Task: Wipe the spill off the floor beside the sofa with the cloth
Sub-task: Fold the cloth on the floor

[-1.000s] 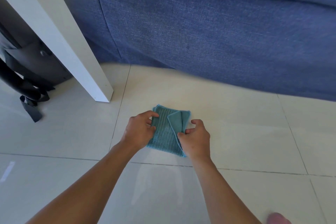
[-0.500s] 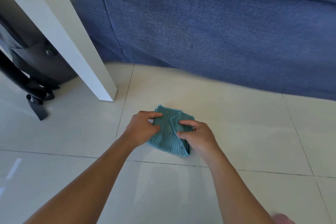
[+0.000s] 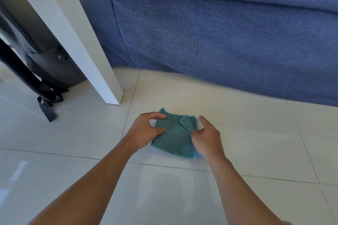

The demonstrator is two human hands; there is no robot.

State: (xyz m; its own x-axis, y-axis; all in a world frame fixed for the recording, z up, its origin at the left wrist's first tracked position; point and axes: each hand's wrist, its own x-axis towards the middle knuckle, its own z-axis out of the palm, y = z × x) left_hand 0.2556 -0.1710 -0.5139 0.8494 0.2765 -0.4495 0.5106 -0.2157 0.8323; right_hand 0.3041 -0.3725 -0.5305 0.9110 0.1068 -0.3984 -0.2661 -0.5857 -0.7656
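While the teal cloth [image 3: 174,138] lies folded flat on the floor [image 3: 256,133] just in front of the sofa [image 3: 219,42], the loose corner flap should be pressed down before wiping. The left hand [image 3: 144,131] is curled loosely on the cloth's left edge; the right hand [image 3: 206,137] is half open at its right edge, gripping nothing firmly. No spill can be seen on the glossy pale tiles. A white table leg [image 3: 87,51] and a dark bag [image 3: 45,71] stand to the left.
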